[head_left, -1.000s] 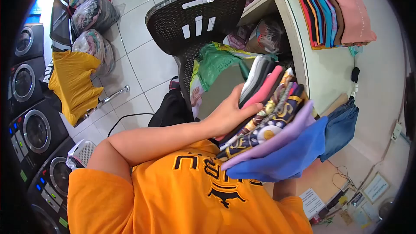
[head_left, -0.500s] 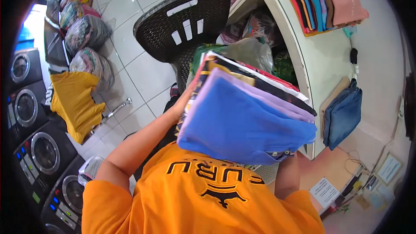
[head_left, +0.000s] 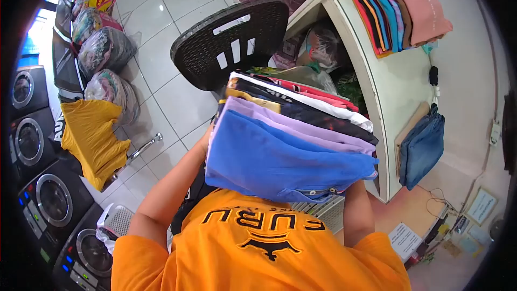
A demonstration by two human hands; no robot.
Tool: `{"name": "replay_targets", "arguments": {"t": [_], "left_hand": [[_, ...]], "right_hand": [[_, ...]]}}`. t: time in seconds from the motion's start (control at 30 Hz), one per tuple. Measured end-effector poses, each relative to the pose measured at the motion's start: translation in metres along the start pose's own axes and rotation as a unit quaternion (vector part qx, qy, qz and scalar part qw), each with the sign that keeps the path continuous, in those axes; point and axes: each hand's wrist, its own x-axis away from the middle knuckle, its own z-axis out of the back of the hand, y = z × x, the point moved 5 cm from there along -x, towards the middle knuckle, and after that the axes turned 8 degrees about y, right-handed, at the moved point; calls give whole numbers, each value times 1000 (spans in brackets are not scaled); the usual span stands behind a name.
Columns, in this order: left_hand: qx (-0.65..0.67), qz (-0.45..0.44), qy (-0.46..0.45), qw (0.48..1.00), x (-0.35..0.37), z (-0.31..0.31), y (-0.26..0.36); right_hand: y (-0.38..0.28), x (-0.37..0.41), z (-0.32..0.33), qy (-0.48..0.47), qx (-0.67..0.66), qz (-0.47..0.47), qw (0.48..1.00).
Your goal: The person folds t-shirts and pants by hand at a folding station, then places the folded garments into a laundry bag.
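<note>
A stack of folded clothes (head_left: 280, 153) is held upright against the front of my orange shirt, with a blue garment nearest me, then lilac, black, white and red ones behind. My left hand (head_left: 207, 134) is at the stack's left side, its fingers hidden behind the cloth. At the lower right the stack covers nearly all of my right hand (head_left: 356, 187), which supports it from that side. Both arms reach round the stack.
A black chair (head_left: 231, 43) stands just beyond the stack. On the white counter (head_left: 377, 86) lie a colourful folded pile (head_left: 404, 16) and folded jeans (head_left: 423, 148). Washing machines (head_left: 54, 196), bagged laundry (head_left: 107, 51) and a yellow shirt (head_left: 94, 140) are at the left.
The stack has shifted slightly left in view and tilted, showing more of the white and red garments. My hands have moved left with it.
</note>
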Motion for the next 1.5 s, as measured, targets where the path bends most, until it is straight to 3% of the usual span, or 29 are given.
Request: {"name": "replay_targets", "arguments": {"t": [0.47, 0.6, 0.7, 0.97, 1.2, 1.23, 1.27, 1.3, 1.37, 1.5], "left_hand": [[-194, -144, -90, 966, -64, -53, -16], [-102, -51, -73, 991, -59, -60, -5], [-111, -9, -40, 993, -36, -45, 10], [-125, 10, 20, 992, -22, -4, 20], [-133, 11, 1, 991, -65, -20, 7], [-136, 10, 0, 991, -68, -21, 7], [-141, 7, -1, 990, -70, -20, 8], [-144, 4, 0, 990, -72, -21, 9], [-148, 0, 3, 989, -75, -19, 10], [-156, -3, 16, 988, -81, -11, 13]], "right_hand": [[5, 32, 43, 2, 4, -27, 1000], [22, 26, 51, -4, -2, -38, 999], [35, 14, 41, -13, -9, -37, 999], [50, -33, 7, -29, -31, -44, 998], [53, -39, 16, -4, -84, -77, 993], [47, -38, 8, -12, -63, -59, 996], [25, -30, 1, -95, 265, 170, 944], [23, -31, -2, -96, 263, 172, 944], [20, -30, -10, -91, 432, 260, 859], [43, -44, -9, -87, 376, 214, 898]]}}
